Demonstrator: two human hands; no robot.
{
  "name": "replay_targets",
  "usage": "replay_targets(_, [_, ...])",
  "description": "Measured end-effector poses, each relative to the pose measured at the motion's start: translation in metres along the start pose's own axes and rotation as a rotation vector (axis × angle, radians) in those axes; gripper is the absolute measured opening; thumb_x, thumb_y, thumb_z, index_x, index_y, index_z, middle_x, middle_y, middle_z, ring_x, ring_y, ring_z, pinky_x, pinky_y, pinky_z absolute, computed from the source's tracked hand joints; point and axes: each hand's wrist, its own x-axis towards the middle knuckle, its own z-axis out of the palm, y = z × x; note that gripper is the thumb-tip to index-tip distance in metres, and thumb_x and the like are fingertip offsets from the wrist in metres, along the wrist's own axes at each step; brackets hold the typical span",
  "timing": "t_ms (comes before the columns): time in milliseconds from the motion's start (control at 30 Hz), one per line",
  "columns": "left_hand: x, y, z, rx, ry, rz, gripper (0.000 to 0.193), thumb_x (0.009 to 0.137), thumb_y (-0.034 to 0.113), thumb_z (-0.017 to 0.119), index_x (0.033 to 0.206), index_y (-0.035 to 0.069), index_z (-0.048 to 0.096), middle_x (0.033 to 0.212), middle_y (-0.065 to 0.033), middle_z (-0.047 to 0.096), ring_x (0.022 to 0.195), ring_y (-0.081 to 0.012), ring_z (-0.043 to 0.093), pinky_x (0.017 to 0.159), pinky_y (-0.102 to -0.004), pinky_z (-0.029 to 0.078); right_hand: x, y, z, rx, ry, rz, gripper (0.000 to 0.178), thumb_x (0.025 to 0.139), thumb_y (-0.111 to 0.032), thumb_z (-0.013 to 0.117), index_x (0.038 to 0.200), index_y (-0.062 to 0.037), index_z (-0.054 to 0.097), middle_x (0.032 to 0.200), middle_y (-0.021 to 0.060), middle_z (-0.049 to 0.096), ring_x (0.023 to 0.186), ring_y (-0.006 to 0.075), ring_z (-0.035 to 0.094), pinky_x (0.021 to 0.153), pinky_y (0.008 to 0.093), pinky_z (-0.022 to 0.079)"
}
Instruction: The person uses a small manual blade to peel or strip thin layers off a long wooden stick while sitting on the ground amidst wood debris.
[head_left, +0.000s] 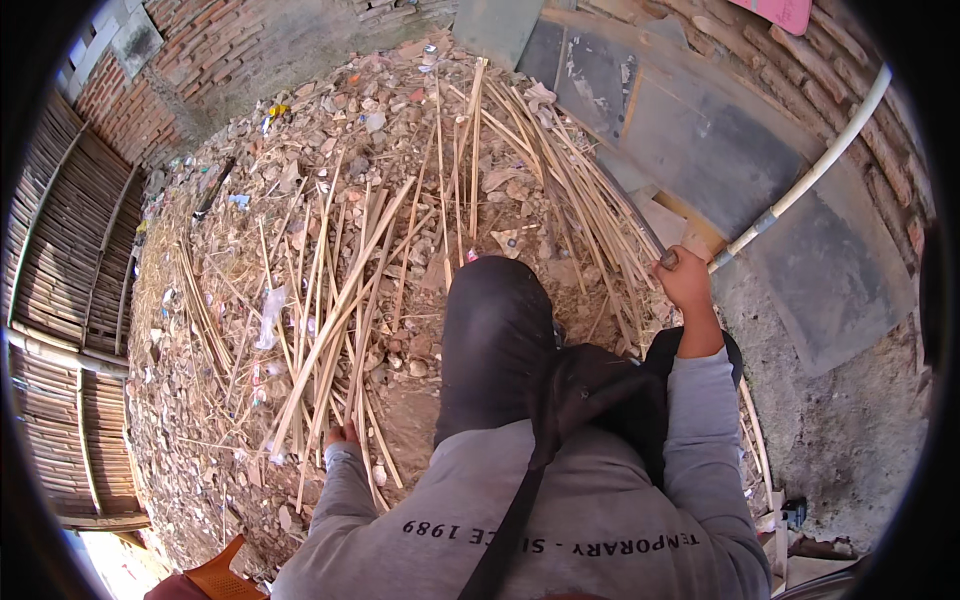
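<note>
My right hand (685,282) is closed around the handle of a machete (638,218), whose long grey blade points away and to the left beside a pile of bamboo strips. Lower left, my left hand (342,435) is closed at the near end of a bamboo strip (362,370); its fingers are partly hidden. Around it, several loose bamboo strips (345,295) lie crossed over one another. A second bundle of strips (570,185) fans out ahead on the right, close to the blade.
Rubble and litter (250,330) cover the ground. A woven bamboo wall (70,230) stands left, a brick wall (220,70) behind. Dark panels (710,140) and a pale pipe (830,155) lean on the right. An orange plastic piece (225,573) is near my lower left.
</note>
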Motion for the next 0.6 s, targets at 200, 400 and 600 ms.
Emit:
replay_targets(200, [0.056, 0.034, -0.010, -0.053, 0.135, 0.117, 0.039, 0.085, 0.042, 0.065, 0.083, 0.003, 0.066, 0.070, -0.0168, 0.066, 0.067, -0.0359, 0.065, 0.066, -0.0443, 0.051, -0.006, 0.019, -0.030, 0.149, 0.151, 0.142, 0.034, 0.075, -0.031, 0.074, 0.091, -0.0031, 0.065, 0.072, 0.0172, 0.064, 0.069, 0.0315, 0.064, 0.066, 0.0395, 0.049])
replay_targets(400, [0.075, 0.083, -0.005, 0.064, 0.075, -0.029, 0.062, 0.078, 0.036, 0.071, 0.132, 0.016, 0.049, 0.132, -0.0161, 0.048, 0.125, -0.0374, 0.043, 0.104, -0.0487, 0.037, -0.048, 0.076, -0.069, 0.087, 0.348, 0.297, 0.035, 0.075, -0.031, 0.075, 0.089, -0.0019, 0.064, 0.064, 0.0108, 0.061, 0.059, 0.0222, 0.059, 0.059, 0.0381, 0.045])
replay_targets(600, [0.061, 0.063, 0.078, -0.215, 0.204, 0.295, 0.053, 0.077, 0.029, 0.070, 0.123, 0.008, 0.054, 0.117, -0.0261, 0.054, 0.113, -0.0442, 0.049, 0.098, -0.0511, 0.039, -0.153, 0.181, -0.020, 0.138, 0.199, 0.565, 0.033, 0.070, -0.029, 0.076, 0.084, -0.0010, 0.066, 0.069, 0.0108, 0.064, 0.065, 0.0228, 0.061, 0.065, 0.0385, 0.047])
